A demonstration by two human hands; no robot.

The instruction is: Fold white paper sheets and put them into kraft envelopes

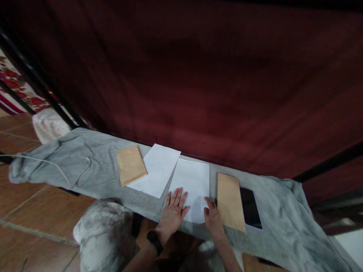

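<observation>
Forearms (225, 251) cropped, left hand (172, 213) splayed on white sheet (193, 175), right hand (212, 217) half-curled, grip unclear

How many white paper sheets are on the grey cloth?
2: one sheet under the left hand, another sheet partly beneath the brown stack at left. More may be hidden underneath.

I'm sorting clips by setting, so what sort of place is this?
Probably a room in a home: there's a tiled floor, a rumpled grey cloth spread over a narrow surface, and floral fabric beyond the black frame bars at the left.
</observation>
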